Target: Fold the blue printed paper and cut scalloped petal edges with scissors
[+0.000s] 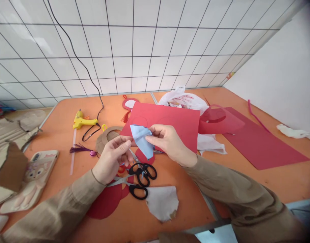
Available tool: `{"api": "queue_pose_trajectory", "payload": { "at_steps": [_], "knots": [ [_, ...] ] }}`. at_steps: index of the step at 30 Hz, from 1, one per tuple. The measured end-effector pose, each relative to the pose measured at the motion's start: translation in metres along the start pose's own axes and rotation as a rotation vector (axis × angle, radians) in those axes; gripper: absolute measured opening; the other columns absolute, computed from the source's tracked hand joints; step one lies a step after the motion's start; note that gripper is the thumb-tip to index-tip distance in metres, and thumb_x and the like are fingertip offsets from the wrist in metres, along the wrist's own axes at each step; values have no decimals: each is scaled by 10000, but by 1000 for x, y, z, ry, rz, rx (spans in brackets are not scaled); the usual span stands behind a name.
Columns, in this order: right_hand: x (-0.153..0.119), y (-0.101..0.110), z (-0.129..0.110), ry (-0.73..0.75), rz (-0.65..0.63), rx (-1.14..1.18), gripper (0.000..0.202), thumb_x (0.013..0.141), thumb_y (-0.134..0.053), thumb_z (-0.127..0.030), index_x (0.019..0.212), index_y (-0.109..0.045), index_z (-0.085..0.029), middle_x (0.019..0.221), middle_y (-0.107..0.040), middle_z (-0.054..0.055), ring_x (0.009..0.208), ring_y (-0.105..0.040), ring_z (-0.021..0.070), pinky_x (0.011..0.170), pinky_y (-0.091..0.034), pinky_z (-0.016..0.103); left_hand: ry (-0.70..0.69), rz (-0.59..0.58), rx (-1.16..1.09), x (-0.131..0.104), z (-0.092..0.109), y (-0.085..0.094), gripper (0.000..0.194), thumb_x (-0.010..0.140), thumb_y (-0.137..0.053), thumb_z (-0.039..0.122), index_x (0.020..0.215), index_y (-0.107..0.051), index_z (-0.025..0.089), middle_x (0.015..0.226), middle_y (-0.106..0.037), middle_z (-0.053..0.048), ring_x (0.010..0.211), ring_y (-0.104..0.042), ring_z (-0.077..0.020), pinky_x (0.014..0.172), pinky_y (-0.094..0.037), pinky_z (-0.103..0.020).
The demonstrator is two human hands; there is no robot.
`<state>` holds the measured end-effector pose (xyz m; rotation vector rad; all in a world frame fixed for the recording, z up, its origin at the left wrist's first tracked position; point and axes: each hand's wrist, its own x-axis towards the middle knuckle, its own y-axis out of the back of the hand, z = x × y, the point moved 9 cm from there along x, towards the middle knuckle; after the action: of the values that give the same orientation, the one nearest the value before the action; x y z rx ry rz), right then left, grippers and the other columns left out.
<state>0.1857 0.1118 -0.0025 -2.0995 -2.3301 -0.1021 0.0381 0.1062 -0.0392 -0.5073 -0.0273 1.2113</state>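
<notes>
My right hand (167,141) pinches a piece of light blue cloth (142,139), folded and creased, between thumb and fingers. My left hand (116,157) is close by the cloth's left edge, its thumb and index finger drawn together. What those fingertips hold, if anything, is too small to make out. Beneath the hands lie black-handled scissors (138,192) and a second black-handled pair (151,171), overlapping. A large sheet of red paper (180,126) is behind the cloth. Nearer to me are a grey-white cloth piece (163,202) and cut red paper (104,200).
A yellow glue gun (84,120) with its cord rests at the left. A phone case (34,180) and torn cardboard (10,165) occupy the left edge. Behind the red sheet sits a white plastic bag (184,98); another red sheet (261,145) lies right. The tiled wall (144,40) bounds the table.
</notes>
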Motion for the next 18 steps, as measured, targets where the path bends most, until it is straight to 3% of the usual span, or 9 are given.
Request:
{"api": "queue_pose_trajectory", "payload": {
  "at_steps": [2,6,18],
  "knots": [
    [0,-2,0,-4,-27,18,127,733,-680,-288,750,-647,-166,678,-623,-4,586,-540,120,536,-431,249,41,-29,41,1,-6,-2,320,685,-810,395,842,-693,142,591,-663,-22,419,-544,-96,344,-386,-167],
    [-2,-7,1,-15,-51,49,127,733,-683,-281,718,-626,-169,666,-593,-17,565,-505,102,510,-409,234,77,-39,133,0,-13,-5,300,670,-813,398,706,-686,128,452,-592,-2,351,-485,-74,323,-323,-157],
    [-6,-14,5,-19,-90,61,176,744,-688,-325,781,-630,-163,702,-599,-7,592,-530,110,535,-439,246,47,-2,127,0,-9,-2,233,678,-795,326,635,-644,153,378,-538,44,308,-453,-59,305,-289,-135]
  ]
}}
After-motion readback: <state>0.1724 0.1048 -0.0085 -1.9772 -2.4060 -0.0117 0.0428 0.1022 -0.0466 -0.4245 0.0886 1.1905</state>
